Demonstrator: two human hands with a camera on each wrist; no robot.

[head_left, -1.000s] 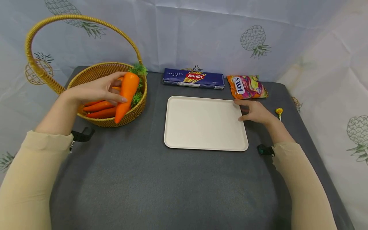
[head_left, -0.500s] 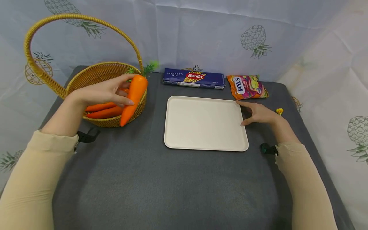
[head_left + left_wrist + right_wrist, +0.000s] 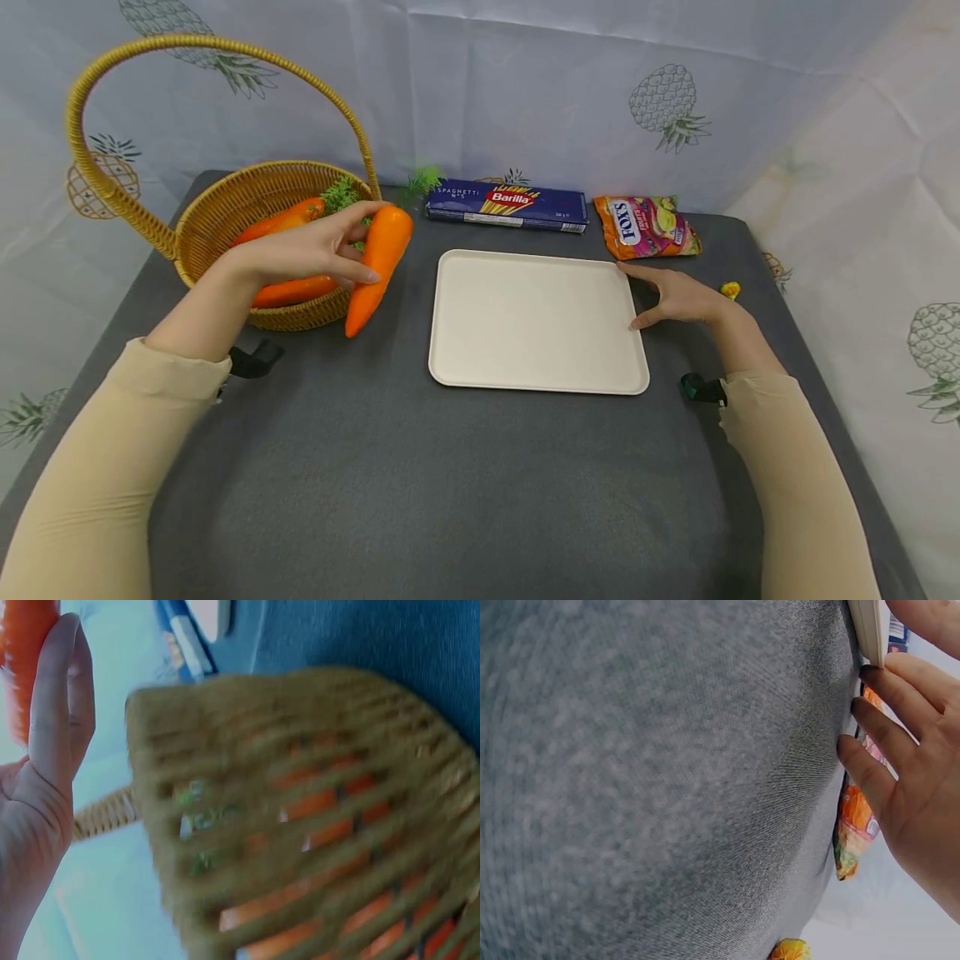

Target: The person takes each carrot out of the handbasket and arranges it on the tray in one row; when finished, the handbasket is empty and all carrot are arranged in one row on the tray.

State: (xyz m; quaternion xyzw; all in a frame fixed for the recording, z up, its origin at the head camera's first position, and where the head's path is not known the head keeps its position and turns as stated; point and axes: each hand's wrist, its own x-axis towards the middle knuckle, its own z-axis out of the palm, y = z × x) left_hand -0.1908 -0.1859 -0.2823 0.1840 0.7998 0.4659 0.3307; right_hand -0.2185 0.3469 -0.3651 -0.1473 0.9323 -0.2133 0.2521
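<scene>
My left hand (image 3: 315,250) grips an orange carrot (image 3: 382,258) by its thick part, thumb on the near side, tip pointing down. The carrot is held at the right rim of a wicker basket (image 3: 225,204), its green top showing behind. More carrots (image 3: 296,292) lie inside the basket. In the left wrist view the basket's woven side (image 3: 300,705) fills the middle, with the held carrot (image 3: 26,652) at upper left. My right hand (image 3: 678,298) rests at the right edge of a cream tray (image 3: 532,325), fingers extended in the right wrist view, index finger at the corner.
Behind the tray lie a blue spaghetti box (image 3: 506,206) and a bag of Fox's candy (image 3: 647,227). A yellow lollipop (image 3: 730,290) lies beyond the right hand. The basket's tall handle (image 3: 217,46) arches over its opening. A pineapple-print cloth (image 3: 517,100) hangs behind the grey table (image 3: 480,492).
My left hand has carried the carrot rightward, from over the basket to beyond its right rim. My right hand has shifted slightly right along the tray's edge; the tray has stayed still.
</scene>
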